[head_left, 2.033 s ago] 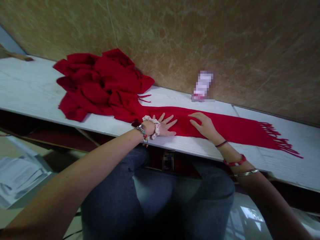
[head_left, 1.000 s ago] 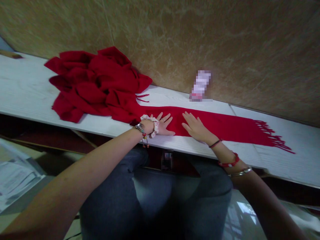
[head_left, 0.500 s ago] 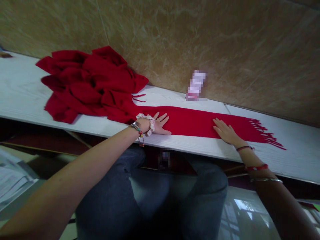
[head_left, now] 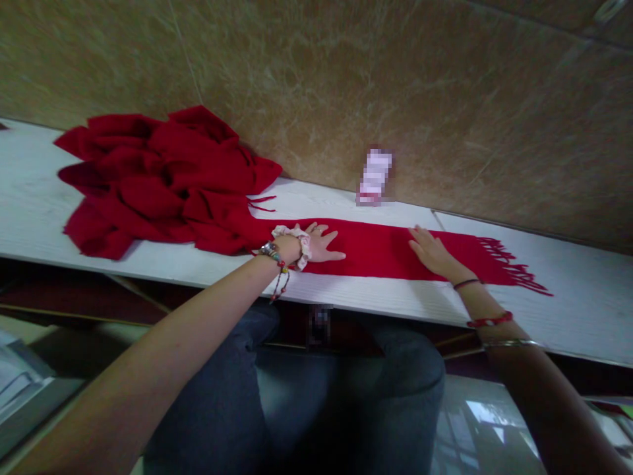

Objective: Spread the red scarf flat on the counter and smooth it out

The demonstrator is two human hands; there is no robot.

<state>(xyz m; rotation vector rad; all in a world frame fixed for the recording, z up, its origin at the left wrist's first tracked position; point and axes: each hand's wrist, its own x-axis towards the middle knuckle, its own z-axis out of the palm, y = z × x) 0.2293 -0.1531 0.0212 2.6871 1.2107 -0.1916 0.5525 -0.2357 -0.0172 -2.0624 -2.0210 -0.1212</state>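
Note:
A red fringed scarf (head_left: 376, 247) lies along the white bench top, its right part flat and its left part heaped in loose folds. My left hand (head_left: 322, 245) is open with fingers spread, at the flat part close to the heap. Farther right, my right hand (head_left: 435, 252) is open, its fingers stretched out over the flat part, short of the tassels. Neither hand grips the cloth. Whether my left palm presses on the scarf or is slightly raised, I cannot tell.
A tan marbled wall (head_left: 316, 86) rises behind the narrow white bench top (head_left: 583, 297). Against the wall stands a small blurred pinkish-white item (head_left: 376, 175). My knees are below the front edge. A grey box with papers (head_left: 24, 389) is at the lower left.
My right hand moved right along the scarf, then slightly back left. My left hand stayed near the heap, lately turning a little. The view shifted, so the scene slid left.

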